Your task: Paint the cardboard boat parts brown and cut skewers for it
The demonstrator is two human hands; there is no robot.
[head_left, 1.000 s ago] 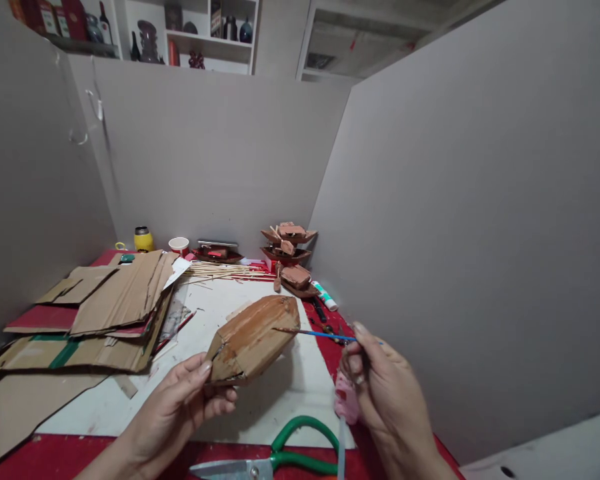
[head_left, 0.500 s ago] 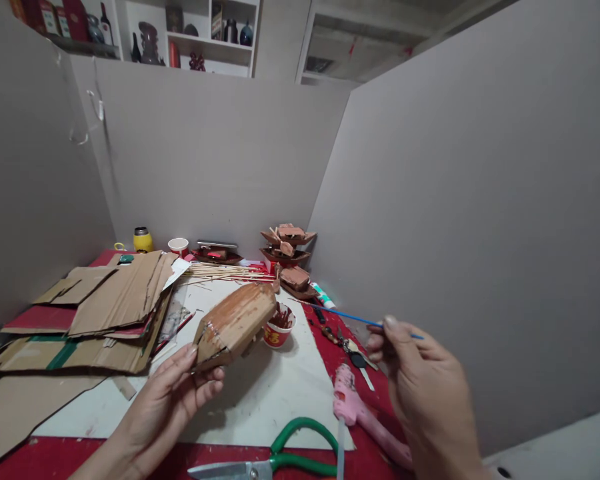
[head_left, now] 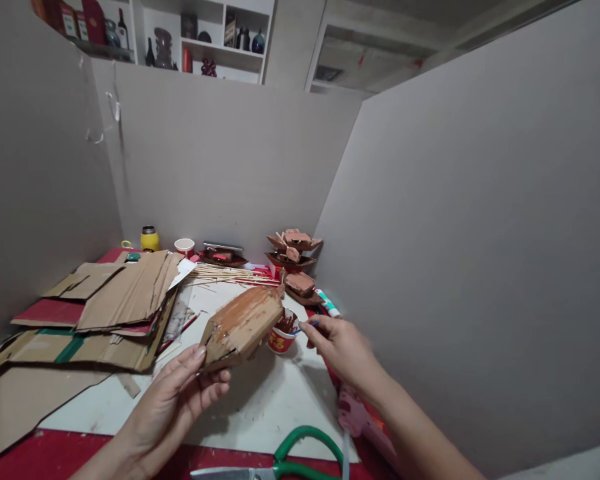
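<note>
My left hand (head_left: 177, 393) grips the near end of a cardboard model boat (head_left: 243, 323), tilted above the white board. Brown paint streaks cover part of its upper face; the rest is bare cardboard. Just right of the boat stands a red paper cup (head_left: 281, 343) with brown paint inside and smeared on its wall. At the cup's rim my right hand (head_left: 337, 343) pinches a thin blue paintbrush (head_left: 307, 327). Its tip points into the cup and is hidden there.
Scissors (head_left: 305, 437) with green handles and a pink glue gun (head_left: 353, 410) lie in front. Cardboard sheets (head_left: 130, 293) are piled left. Thin wooden sticks (head_left: 230, 273) and brown model boats (head_left: 300, 283) are behind. Grey partitions (head_left: 220, 153) enclose the table.
My right hand has moved left and away from me, bringing the paintbrush from the right side to the cup. The boat stays in my left hand, nearly unmoved; the view has shifted slightly.
</note>
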